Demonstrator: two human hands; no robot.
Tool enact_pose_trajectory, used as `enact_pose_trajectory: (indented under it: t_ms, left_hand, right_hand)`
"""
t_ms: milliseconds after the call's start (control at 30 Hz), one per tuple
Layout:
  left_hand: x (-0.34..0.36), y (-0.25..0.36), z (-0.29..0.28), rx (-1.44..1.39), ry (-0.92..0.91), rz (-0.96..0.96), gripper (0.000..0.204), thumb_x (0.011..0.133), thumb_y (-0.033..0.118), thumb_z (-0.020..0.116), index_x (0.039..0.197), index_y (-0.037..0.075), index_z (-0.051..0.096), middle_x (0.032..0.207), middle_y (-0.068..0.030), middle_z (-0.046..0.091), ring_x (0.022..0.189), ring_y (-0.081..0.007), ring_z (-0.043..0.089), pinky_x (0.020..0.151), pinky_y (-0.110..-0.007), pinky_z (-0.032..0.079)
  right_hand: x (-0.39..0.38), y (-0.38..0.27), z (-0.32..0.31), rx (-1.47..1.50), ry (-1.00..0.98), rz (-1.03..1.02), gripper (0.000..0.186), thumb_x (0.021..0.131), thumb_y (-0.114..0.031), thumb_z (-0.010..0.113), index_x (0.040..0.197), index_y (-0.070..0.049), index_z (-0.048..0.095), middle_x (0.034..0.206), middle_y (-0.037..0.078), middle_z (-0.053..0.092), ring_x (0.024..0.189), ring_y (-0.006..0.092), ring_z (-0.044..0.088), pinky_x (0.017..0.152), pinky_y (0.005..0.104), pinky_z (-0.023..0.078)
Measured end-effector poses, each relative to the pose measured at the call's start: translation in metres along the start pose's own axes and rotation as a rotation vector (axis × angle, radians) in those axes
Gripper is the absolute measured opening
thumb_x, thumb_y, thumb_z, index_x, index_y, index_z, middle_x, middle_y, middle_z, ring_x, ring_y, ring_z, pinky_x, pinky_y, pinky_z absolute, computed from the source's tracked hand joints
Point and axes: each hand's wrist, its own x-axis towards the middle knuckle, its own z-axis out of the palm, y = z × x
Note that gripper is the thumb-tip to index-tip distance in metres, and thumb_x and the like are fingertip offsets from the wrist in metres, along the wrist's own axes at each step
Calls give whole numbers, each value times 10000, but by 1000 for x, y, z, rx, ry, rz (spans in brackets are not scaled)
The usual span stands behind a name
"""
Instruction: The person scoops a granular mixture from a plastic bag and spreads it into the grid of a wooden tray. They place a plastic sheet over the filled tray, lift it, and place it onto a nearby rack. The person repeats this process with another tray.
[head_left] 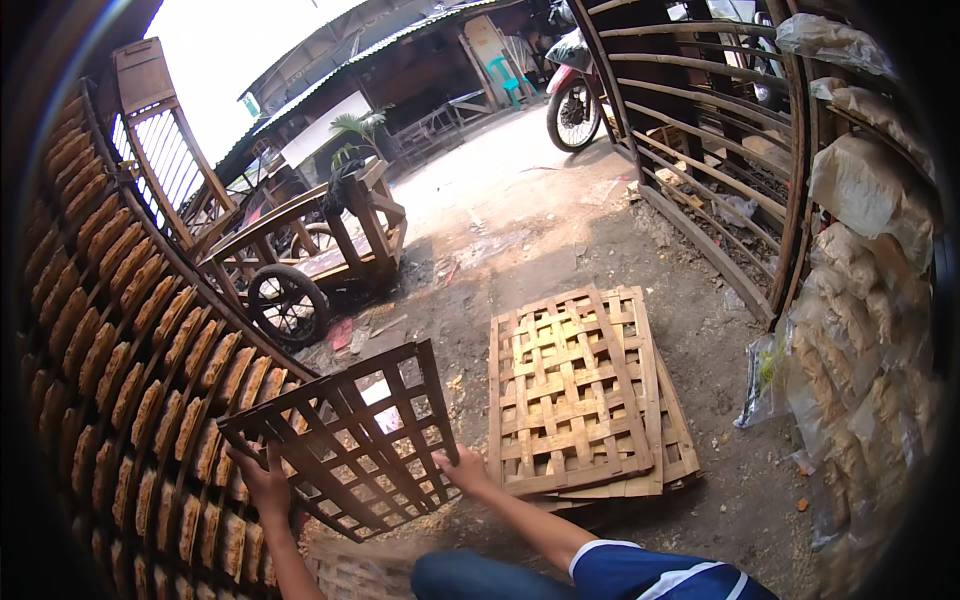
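Between my two hands I hold a dark woven slat tray (322,383), tilted up. My left hand (265,487) grips its left side, and the fingers are partly behind the edge. At its lower right edge, my right hand (462,469) is closed on the frame. To the right, a stack of similar lattice trays (575,440) lies flat on the ground, lighter in colour and slightly askew. Part of another woven tray (365,575) shows low down near my knee. Close by my left hand, a rack (180,400) carries rows of thick brown pieces on slats.
A wooden cart (350,235) with a black wheel stands ahead to the left. A slatted gate (710,165) is at the right, with a motorcycle (573,110) beyond it. Plastic bags (850,370) of light brown contents hang along the right side. The ground is bare dirt.
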Motion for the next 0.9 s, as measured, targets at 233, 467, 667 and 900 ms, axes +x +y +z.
enact_pose_trajectory:
  t_ms: [233, 467, 667, 900]
  left_hand:
    - [-7, 1, -31, 45, -106, -140, 1125, 979, 674, 526, 1609, -67, -41, 1694, -284, 61, 1589, -352, 72, 1274, -402, 129]
    - [-24, 5, -41, 20, -101, -114, 1099, 987, 557, 608, 1613, -47, -63, 1692, -274, 118, 1573, -370, 162, 1264, -407, 180]
    - [-51, 44, -55, -57, -97, -108, 1055, 992, 439, 659, 1620, -31, -45, 1667, -264, 212, 1521, -378, 300, 1224, -421, 265]
    - [-49, 23, -51, -80, -52, -71, 1033, 989, 437, 670, 1619, -44, 7, 1494, -224, 443, 1394, -380, 443, 1180, -417, 300]
  right_hand:
    - [10, -50, -11, 90, -106, -41, 461, 777, -137, 702, 1227, -96, 612, 1049, 176, 713, 996, 365, 696, 855, 445, 551]
    - [20, -68, -42, 130, -156, -242, 511, 755, -38, 680, 1259, -98, 619, 993, 205, 705, 955, 392, 696, 809, 469, 549]
    - [9, -33, -41, -81, -302, -151, 348, 768, -104, 762, 1106, -75, 688, 975, 173, 723, 960, 365, 702, 812, 442, 550]
    - [31, -7, -22, -270, -433, -181, 366, 797, -262, 763, 1118, -98, 700, 1014, 185, 731, 980, 387, 701, 843, 471, 553]
